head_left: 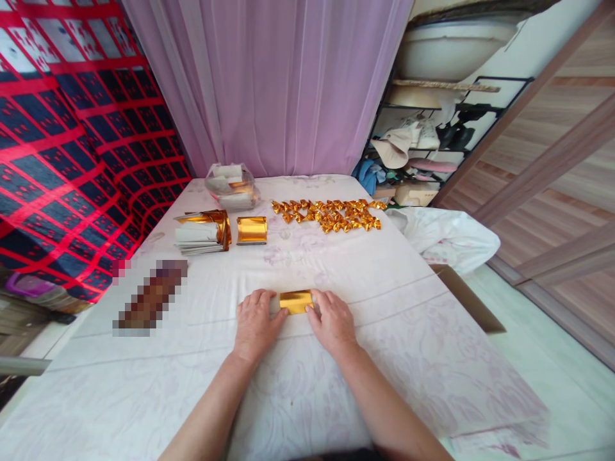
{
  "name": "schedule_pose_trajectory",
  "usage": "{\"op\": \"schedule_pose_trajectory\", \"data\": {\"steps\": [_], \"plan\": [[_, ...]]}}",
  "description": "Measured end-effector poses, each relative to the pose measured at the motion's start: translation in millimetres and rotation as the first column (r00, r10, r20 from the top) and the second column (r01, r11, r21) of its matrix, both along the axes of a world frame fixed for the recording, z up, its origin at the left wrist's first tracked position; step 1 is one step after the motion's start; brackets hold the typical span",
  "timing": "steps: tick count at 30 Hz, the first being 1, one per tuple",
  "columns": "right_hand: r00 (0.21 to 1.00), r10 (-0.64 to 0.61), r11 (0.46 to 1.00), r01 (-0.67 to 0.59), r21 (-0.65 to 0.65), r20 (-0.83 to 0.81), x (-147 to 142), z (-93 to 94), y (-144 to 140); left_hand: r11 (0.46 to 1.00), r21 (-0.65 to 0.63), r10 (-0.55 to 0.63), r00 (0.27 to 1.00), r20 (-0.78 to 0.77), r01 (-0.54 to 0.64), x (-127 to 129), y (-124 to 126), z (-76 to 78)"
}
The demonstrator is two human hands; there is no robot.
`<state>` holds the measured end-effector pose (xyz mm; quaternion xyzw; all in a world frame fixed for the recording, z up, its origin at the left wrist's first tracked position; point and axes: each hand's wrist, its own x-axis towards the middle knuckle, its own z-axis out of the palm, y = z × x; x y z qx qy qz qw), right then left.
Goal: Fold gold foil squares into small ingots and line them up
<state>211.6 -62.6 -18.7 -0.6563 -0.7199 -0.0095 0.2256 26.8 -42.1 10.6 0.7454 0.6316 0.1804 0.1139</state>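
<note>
A small gold foil sheet [295, 301] lies flat on the white cloth-covered table [384, 301], just in front of me. My left hand [256, 323] presses on its left end, and my right hand [331, 320] presses on its right end, fingers bent over the edges. Farther back lies a spread of several folded gold paper pieces [329, 214]. A single gold sheet [252, 230] and a stack of gold and white sheets [204, 232] sit at the back left.
A clear plastic bag with paper [231, 186] stands at the table's far edge before a lilac curtain. A pixelated object [151, 296] lies at the left. A white bag [446, 237] and a cluttered shelf [432, 147] are at the right.
</note>
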Motion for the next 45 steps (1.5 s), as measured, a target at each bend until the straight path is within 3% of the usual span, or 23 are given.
{"op": "schedule_pose_trajectory", "data": {"steps": [6,17,26,38,45], "plan": [[0.998,-0.031,0.999,0.031,0.011,-0.046,-2.2,2.9,-0.9,1.0,0.005,-0.014,0.998,0.064,0.014,-2.5,0.2,-1.3],[0.974,0.046,0.999,-0.039,0.036,-0.223,3.3,4.7,-3.0,0.993,0.035,-0.113,0.978,0.176,0.109,-7.2,-1.1,-5.4],[0.935,0.084,0.996,-0.069,0.057,-0.343,6.0,5.5,-2.3,0.992,0.06,-0.119,0.963,0.24,0.108,-9.7,-0.7,-12.1],[0.89,0.246,0.966,-0.193,0.172,-0.385,7.8,8.7,1.0,0.966,0.18,-0.242,0.882,0.403,0.183,-14.5,4.2,-20.0],[0.892,0.208,0.97,-0.133,0.206,-0.401,9.2,8.3,1.2,0.986,0.128,-0.156,0.875,0.459,0.108,-14.7,2.4,-17.9]]}}
